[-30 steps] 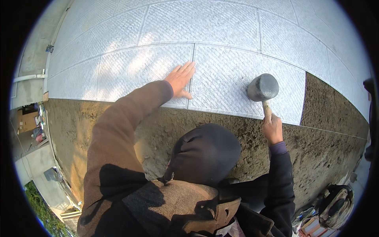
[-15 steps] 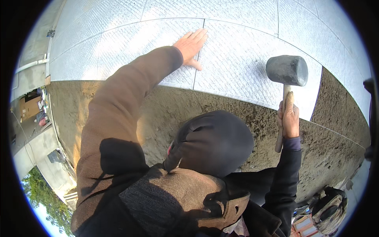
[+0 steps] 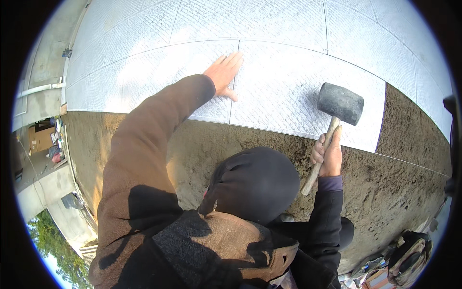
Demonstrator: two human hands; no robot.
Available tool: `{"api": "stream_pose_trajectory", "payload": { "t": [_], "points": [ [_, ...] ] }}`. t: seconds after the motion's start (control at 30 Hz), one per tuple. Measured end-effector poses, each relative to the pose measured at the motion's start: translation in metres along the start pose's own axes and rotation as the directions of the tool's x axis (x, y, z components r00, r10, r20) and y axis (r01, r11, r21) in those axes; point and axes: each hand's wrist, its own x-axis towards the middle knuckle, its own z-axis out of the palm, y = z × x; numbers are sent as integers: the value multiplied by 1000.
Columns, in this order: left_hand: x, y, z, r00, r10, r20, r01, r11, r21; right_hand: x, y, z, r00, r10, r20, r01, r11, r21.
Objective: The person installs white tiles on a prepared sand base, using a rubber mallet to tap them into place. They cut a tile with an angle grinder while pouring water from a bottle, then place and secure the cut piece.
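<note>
My right hand (image 3: pixel 330 156) is wrapped round the wooden handle of a rubber mallet (image 3: pixel 340 103). Its black head is over the right part of a pale grey textured paving slab (image 3: pixel 284 89). Flat across the joint at that slab's left end lies my left hand (image 3: pixel 225 74), fingers stretched out and thumb apart. It rests mostly on the neighbouring slab (image 3: pixel 168 72) to the left. Whether the mallet head touches the slab, I cannot tell.
Several laid slabs (image 3: pixel 250 21) extend beyond. Bare sandy ground (image 3: pixel 375 192) borders the slabs on the near side and at the right end, with a thin string (image 3: pixel 414 164) across it. A cardboard box (image 3: pixel 42 139) stands far left; a bag-like bundle (image 3: pixel 409 260) lies lower right.
The mallet and my right hand have shifted left, and the handle now slants more. My left hand stays flat at the joint. The whole view has shifted slightly.
</note>
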Motion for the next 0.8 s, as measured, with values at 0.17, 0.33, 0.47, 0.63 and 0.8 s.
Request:
{"api": "stream_pose_trajectory", "payload": {
  "t": [0.17, 0.33, 0.47, 0.63, 0.8],
  "points": [
    [-2, -1, 0, 1000, 24, -15, -25, 1000, -12, -4, -1, 13, 974, -170, -150, 116, 941, -319],
    [1, -1, -1, 999, 35, 4, -35, 999, -40, 7, -9, 4, 750, -661, -37, 236, 319, -918],
    [2, -2, -3, 999, 30, 30, -29, 999, -29, 16, -8, -5, 735, -678, -2, 183, 202, -962],
    [-2, -3, 2, 999, 31, 6, -31, 999, -9, 30, -5, 3, 709, -702, 63, 221, 137, -966],
    [-6, -7, 4, 999, 31, -24, -32, 999, -38, 43, 3, 1, 736, -677, 18, 220, 215, -952]
  ]
}}
